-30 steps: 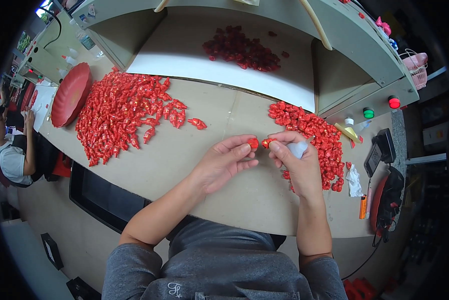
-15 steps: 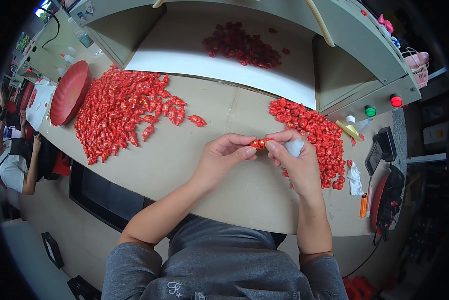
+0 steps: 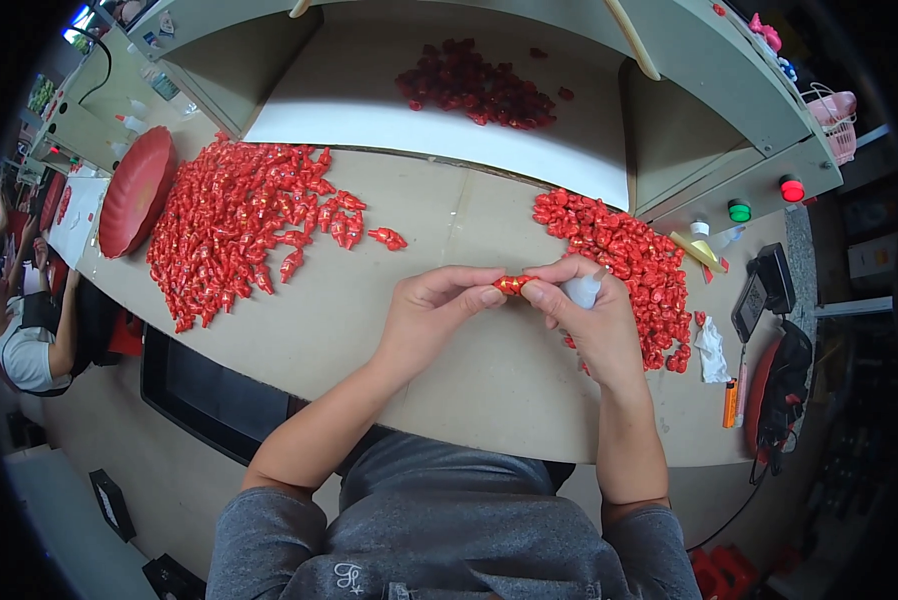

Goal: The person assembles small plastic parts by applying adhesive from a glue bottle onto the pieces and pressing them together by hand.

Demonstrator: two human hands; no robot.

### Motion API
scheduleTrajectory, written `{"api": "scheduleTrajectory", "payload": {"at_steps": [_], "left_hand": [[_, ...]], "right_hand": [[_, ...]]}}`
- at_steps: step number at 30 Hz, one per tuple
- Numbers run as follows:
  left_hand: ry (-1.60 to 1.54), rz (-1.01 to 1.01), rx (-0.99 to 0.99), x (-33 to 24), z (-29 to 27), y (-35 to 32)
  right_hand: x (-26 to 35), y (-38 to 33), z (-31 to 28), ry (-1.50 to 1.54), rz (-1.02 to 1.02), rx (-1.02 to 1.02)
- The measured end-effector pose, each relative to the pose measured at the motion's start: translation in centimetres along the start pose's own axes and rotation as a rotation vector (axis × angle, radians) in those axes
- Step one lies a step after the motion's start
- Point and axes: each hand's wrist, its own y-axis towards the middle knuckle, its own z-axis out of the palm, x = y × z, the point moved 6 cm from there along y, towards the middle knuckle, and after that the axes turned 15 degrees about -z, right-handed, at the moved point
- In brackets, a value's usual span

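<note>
Between both hands, above the bench, is a small red plastic figurine piece [image 3: 513,285] with gold marks. My left hand [image 3: 431,312] pinches its left end between thumb and fingertips. On its right end, my right hand [image 3: 597,325] has thumb and forefinger closed. A whitish translucent object, perhaps a small bottle [image 3: 582,290], is tucked in the right hand; most of it is hidden. A wide heap of red and gold pieces [image 3: 234,220] lies to the left, with one loose piece [image 3: 388,238] nearest my hands. Another heap of rounder red pieces [image 3: 619,250] lies right behind my right hand.
A grey cabinet [image 3: 714,110] stands over the back of the bench, with dark red pieces [image 3: 479,85] inside. At left leans a red scalloped tray [image 3: 137,195]. A crumpled tissue [image 3: 711,350] and orange lighter [image 3: 730,403] lie at right. Another person [image 3: 39,340] sits far left.
The view has shifted slightly. Both hands keep hold of the red piece, which looks a little turned between the fingers.
</note>
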Motion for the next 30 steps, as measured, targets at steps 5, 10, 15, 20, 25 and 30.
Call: {"api": "scheduleTrajectory", "payload": {"at_steps": [5, 10, 15, 20, 25, 30], "left_hand": [[0.051, -0.032, 0.002, 0.5, -0.4, 0.3], [0.093, 0.001, -0.016, 0.8, -0.6, 0.3], [0.055, 0.008, -0.025, 1.3, -0.9, 0.5], [0.053, 0.002, -0.016, 1.2, -0.8, 0.6], [0.048, 0.0, -0.031, 1.2, -1.0, 0.5], [0.108, -0.02, -0.057, 1.2, -0.9, 0.6]], "right_hand": [[-0.4, 0.1, 0.2, 0.017, 0.021, 0.018], [-0.9, 0.1, 0.3, 0.038, 0.016, 0.046], [-1.2, 0.2, 0.6, 0.03, 0.02, 0.036], [-1.6, 0.3, 0.6, 0.037, 0.031, 0.027], [-2.0, 0.4, 0.9, 0.045, 0.037, 0.04], [-2.3, 0.2, 0.7, 0.078, 0.016, -0.007]]}}
